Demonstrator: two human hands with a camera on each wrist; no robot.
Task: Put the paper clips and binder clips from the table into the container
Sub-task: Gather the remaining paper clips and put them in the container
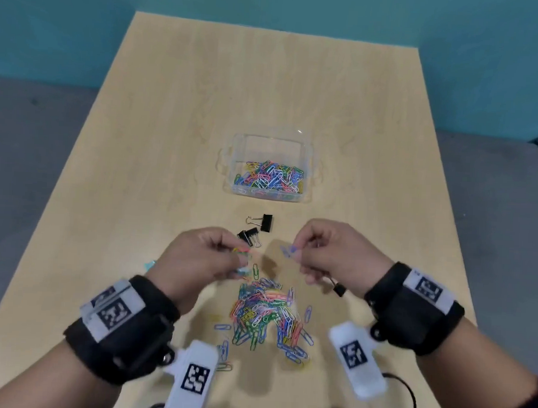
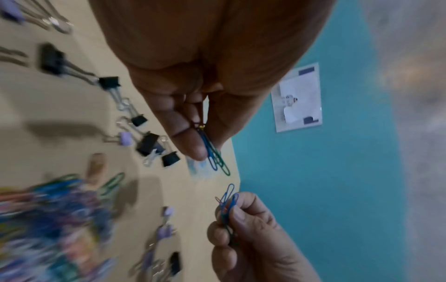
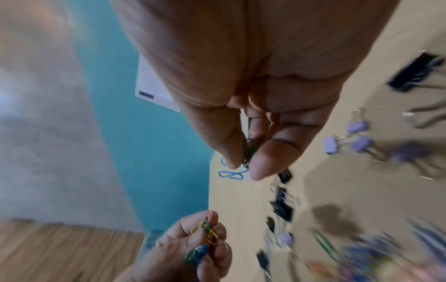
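Note:
A clear plastic container (image 1: 238, 147) sits mid-table with many coloured paper clips inside. A loose pile of coloured paper clips (image 1: 266, 314) lies near the front edge, between my wrists. My left hand (image 1: 225, 254) hovers above the pile's far end and pinches a few clips (image 2: 214, 158). My right hand (image 1: 302, 251) is level with it and pinches blue and green clips (image 2: 228, 208). Black binder clips (image 1: 257, 228) lie between the hands and the container. Lilac binder clips (image 3: 350, 139) show in the right wrist view.
The wooden table (image 1: 172, 122) is bare to the left, right and behind the container. A small black binder clip (image 1: 338, 288) lies under my right wrist. Grey floor and a teal wall (image 1: 53, 24) surround the table. Cables trail off the front edge.

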